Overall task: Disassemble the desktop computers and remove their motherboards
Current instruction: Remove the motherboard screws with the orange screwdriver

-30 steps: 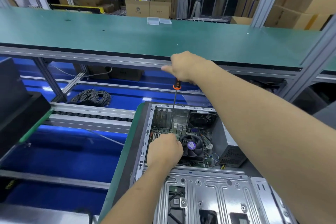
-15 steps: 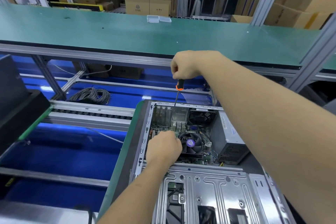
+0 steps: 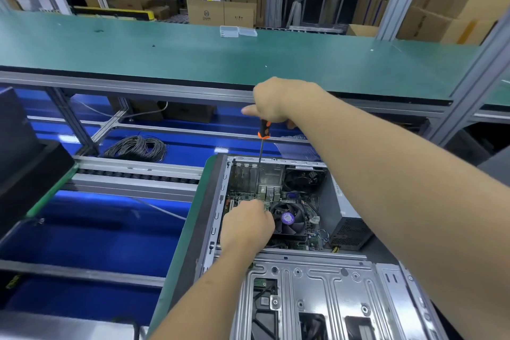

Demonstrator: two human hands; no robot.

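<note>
An open grey desktop case (image 3: 311,284) lies on its side in front of me. Inside it, the green motherboard (image 3: 242,197) carries a black CPU fan (image 3: 288,219) with a purple label. My right hand (image 3: 271,101) grips the orange-and-black handle of a long screwdriver (image 3: 261,146), held upright with its tip down at the board's far edge. My left hand (image 3: 247,225) reaches into the case, fingers curled down onto the board beside the fan; what they hold is hidden.
A grey power supply (image 3: 349,232) fills the case's right side, and a rear fan (image 3: 303,179) sits at the far end. A green bench top (image 3: 193,58) runs across behind, bearing clear plastic boxes (image 3: 237,31). Coiled cable (image 3: 138,148) lies on the blue surface left.
My right hand has shifted slightly on the screwdriver handle, with the index finger now pointing left. The left hand stays on the board by the fan.
</note>
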